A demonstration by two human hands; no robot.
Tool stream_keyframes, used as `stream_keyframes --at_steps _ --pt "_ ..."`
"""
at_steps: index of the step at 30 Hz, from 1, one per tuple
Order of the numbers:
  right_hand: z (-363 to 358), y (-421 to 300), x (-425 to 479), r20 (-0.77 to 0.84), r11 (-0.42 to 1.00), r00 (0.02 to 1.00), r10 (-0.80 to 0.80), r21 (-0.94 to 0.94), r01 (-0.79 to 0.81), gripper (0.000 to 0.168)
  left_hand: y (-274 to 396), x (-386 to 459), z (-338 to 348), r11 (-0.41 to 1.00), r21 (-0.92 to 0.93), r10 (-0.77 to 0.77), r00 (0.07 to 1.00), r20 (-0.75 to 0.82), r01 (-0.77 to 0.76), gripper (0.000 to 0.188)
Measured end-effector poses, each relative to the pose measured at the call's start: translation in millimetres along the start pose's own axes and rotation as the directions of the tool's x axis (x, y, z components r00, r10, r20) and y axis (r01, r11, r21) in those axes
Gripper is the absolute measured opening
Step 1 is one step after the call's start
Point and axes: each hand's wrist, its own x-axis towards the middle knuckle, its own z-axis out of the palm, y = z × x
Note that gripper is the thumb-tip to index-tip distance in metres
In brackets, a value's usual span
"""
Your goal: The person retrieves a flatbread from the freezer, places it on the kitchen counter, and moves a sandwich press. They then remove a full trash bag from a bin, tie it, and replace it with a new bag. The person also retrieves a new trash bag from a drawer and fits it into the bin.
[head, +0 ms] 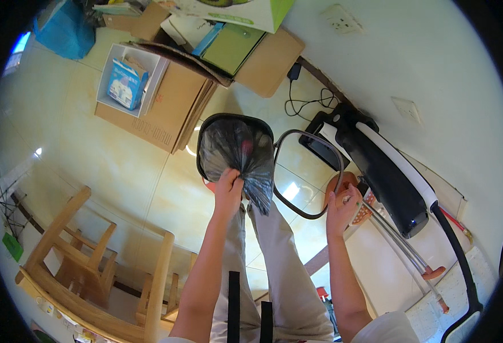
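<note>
A dark trash bin stands before my feet with a black plastic bag inside it. My left hand grips the bag's gathered neck over the bin's near edge, and the loose end hangs out to the right. A reddish item shows faintly through the thin plastic. To the right, a dark ring frame stands swung out from the bin's side. Close by the ring's lower right edge is my right hand, fingers loosely bent and apart, with nothing visible in it. Whether it touches the ring I cannot tell.
A black-and-white floor cleaner leans at right beside metal poles and a cable. Flattened cardboard, a white box and an open carton lie ahead. Wooden chairs stand at left.
</note>
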Motion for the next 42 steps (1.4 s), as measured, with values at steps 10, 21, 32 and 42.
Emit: stream_keyframes --at_steps 10,21,32,42 --pt "-36.9 26.1 -0.9 0.269 0.983 0.960 0.083 0.135 -0.123 0.053 120.8 -107.8 -80.0 0.974 -0.223 -0.074 0.979 -0.189 0.031 0.008" --pt "-95.0 -73.8 -52.3 0.504 0.946 0.854 -0.129 0.321 -0.047 0.031 195.8 -188.9 -232.3 0.970 -0.224 -0.192 0.871 -0.453 0.097 0.025" --pt "-31.2 -273.4 -147.3 0.735 0.944 0.595 -0.327 0.285 0.167 0.019 168.8 -141.6 -422.9 0.967 -0.254 -0.141 0.879 -0.456 0.023 0.018" --pt "29.9 -381.5 -152.4 0.711 0.964 0.651 -0.265 0.191 0.184 0.017 193.8 -5.3 -579.5 0.865 -0.501 -0.186 0.938 -0.291 0.016 0.022"
